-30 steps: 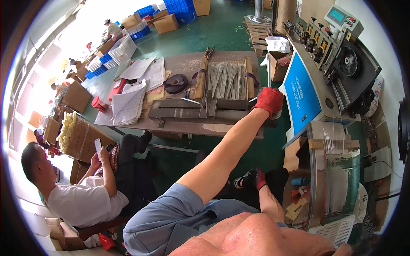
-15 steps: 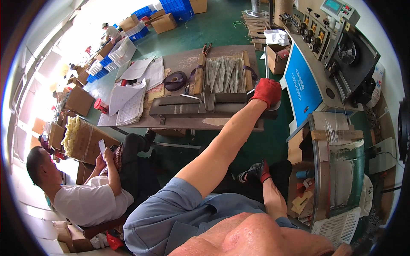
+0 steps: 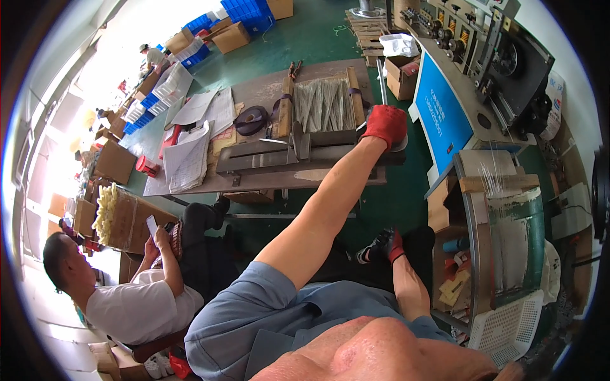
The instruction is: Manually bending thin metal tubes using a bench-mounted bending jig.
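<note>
My left hand (image 3: 386,126), in a red glove, is closed at the right end of a long dark metal fixture (image 3: 254,164) on the table. A thin metal bar (image 3: 382,79) runs from this fist toward the far side; the grip itself is partly hidden. Just beyond the fixture, a bundle of thin clear strips (image 3: 323,105) lies between two wooden blocks (image 3: 284,115). An upright metal plate (image 3: 298,143) stands midway along the fixture. Low by my dark trousers is my right hand (image 3: 389,244), gloved in red and black; its fingers blend into the dark background.
A purple-black tape roll (image 3: 251,120), papers (image 3: 190,155) and a red tub (image 3: 147,167) sit on the table's left. To my left a seated person (image 3: 136,298) holds a phone. A blue-panelled machine (image 3: 441,105) and a metal-framed stand (image 3: 473,254) are at my right.
The whole view has shifted slightly, so the table and machine appear farther left. My left hand stays closed at the fixture's end; my right hand remains low.
</note>
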Available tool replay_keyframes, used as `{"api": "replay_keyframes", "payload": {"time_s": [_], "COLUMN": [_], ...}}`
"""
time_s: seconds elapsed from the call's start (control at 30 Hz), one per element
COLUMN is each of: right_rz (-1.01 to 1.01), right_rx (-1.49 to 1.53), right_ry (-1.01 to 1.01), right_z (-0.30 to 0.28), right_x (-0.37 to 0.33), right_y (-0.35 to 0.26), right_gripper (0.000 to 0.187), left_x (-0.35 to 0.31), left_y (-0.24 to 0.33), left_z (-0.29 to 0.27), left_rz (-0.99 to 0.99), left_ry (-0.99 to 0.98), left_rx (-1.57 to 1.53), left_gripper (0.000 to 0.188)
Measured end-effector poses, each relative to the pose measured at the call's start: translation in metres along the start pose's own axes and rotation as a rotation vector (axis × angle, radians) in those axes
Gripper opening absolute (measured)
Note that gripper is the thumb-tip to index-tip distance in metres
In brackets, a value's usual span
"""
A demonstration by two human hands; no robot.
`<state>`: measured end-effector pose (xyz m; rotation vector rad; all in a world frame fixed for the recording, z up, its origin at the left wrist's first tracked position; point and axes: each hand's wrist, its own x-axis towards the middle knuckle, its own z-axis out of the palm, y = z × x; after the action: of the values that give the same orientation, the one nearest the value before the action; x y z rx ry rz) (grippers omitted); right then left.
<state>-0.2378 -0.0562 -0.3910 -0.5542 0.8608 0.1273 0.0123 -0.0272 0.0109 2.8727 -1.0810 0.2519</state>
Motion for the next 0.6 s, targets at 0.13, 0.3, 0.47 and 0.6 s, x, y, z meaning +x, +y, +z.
{"api": "replay_keyframes", "payload": {"time_s": [0.13,0.3,0.47,0.6], "right_rz": [-0.034,-0.018,-0.044,-0.029], "right_rx": [0.099,0.134,0.085,0.082], "right_ry": [-0.165,-0.107,-0.052,-0.030], "right_z": [-0.032,-0.006,0.002,-0.014], "right_x": [0.033,0.010,0.005,0.015], "right_y": [0.004,0.002,0.002,0.005], "right_gripper": [0.051,0.046,0.048,0.050], "left_x": [0.001,0.003,0.002,-0.003], "left_y": [0.008,0.002,0.000,0.007], "left_z": [-0.002,-0.003,-0.005,-0.010], "left_rz": [0.061,0.045,-0.011,0.035], "left_ry": [0.125,-0.025,-0.024,0.052], "left_rx": [0.005,-0.003,-0.011,-0.032], "left_gripper": [0.022,0.026,0.027,0.023]}}
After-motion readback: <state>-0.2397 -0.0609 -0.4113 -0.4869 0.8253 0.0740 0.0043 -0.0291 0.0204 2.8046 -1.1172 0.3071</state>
